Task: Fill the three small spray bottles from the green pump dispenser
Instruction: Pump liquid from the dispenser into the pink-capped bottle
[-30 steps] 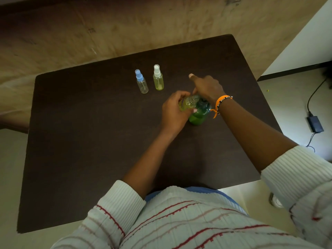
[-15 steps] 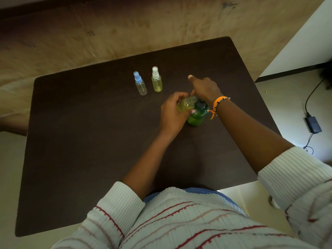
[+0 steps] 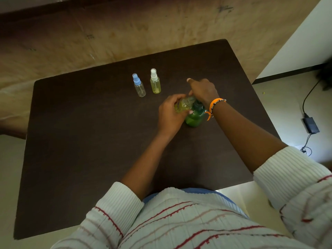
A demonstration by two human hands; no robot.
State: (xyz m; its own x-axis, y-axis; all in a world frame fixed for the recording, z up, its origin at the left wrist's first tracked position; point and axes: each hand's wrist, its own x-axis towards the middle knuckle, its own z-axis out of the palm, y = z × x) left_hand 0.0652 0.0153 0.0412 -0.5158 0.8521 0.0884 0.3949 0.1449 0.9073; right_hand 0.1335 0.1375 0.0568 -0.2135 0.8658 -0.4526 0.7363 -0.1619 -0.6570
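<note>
Head view: left hand (image 3: pixel 169 116), grip curled round an uncapped, yellow-green spray bottle (image 3: pixel 183 105) tilted at the translucent green pump dispenser (image 3: pixel 195 116), mid-tabletop (image 3: pixel 89 141); right hand (image 3: pixel 203 90) apparently presses its pump.

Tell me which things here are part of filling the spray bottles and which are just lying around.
Part of the job:
green pump dispenser
uncapped bottle in the left hand
right hand on the pump
white-capped bottle
blue-capped bottle

Lying about:
power adapter and cable on the floor
</note>
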